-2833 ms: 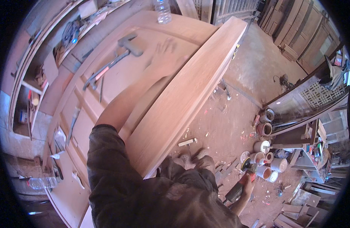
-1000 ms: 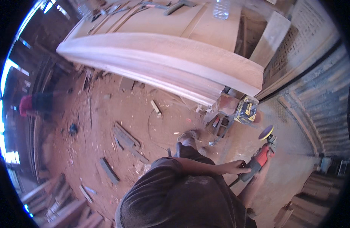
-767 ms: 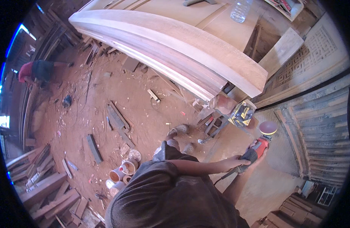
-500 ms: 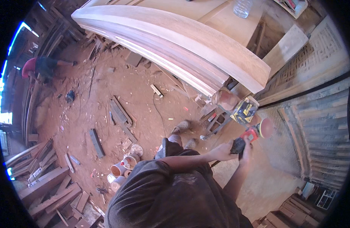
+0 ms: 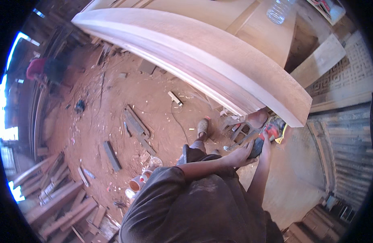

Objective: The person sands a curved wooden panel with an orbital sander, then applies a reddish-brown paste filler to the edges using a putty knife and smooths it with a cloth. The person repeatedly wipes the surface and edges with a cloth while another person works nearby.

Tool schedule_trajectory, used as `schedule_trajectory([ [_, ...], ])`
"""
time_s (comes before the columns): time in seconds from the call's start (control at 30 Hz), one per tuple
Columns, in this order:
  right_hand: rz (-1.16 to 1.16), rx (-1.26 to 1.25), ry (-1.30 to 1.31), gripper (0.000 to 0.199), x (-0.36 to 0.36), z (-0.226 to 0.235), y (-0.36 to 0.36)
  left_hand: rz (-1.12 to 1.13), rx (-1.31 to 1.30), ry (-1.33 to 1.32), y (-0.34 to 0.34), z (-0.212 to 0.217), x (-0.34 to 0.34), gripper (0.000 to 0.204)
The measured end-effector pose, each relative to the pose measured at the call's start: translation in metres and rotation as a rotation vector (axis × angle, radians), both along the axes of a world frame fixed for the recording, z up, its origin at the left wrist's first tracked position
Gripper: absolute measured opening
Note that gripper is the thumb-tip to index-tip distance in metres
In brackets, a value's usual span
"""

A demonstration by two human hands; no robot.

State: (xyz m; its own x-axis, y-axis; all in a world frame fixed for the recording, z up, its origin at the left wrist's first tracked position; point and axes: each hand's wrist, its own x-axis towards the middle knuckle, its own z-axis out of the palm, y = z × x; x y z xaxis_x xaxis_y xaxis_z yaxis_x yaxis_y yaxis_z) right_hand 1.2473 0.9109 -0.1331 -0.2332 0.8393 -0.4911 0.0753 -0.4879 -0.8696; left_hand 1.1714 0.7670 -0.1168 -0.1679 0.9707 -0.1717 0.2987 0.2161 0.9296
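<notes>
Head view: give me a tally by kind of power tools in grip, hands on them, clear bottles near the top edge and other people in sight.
Power tool: 1
Hands: 2 (left hand, right hand)
Clear bottle: 1
Other person: 1
Total: 5

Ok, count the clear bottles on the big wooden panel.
1: the clear bottle near the right edge of the panel, at the picture's upper right. The panel runs out of frame, so others may be hidden.
</notes>
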Motion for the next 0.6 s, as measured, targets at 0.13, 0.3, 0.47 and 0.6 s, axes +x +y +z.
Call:
schedule_trajectory([
  [0.13, 0.041, 0.094, -0.022, 0.047, -0.023, -0.037, 0.038, 0.019, 0.227, 0.031, -0.01, 0.035, -0.071, 0.085],
  [0.3, 0.036, 0.274, -0.319, 0.062, -0.07, -0.055, 0.046, -0.105, -0.011, -0.043, -0.072, 0.008, -0.163, 0.069],
  [0.47, 0.086, 0.319, -0.509, 0.063, -0.106, -0.088, 0.066, -0.006, -0.202, 0.172, -0.136, -0.033, -0.228, 0.058],
  [0.6, 0.047, 0.325, -0.57, 0.063, -0.124, -0.097, 0.074, 0.266, -0.333, 0.071, -0.152, -0.025, -0.255, 0.056],
])
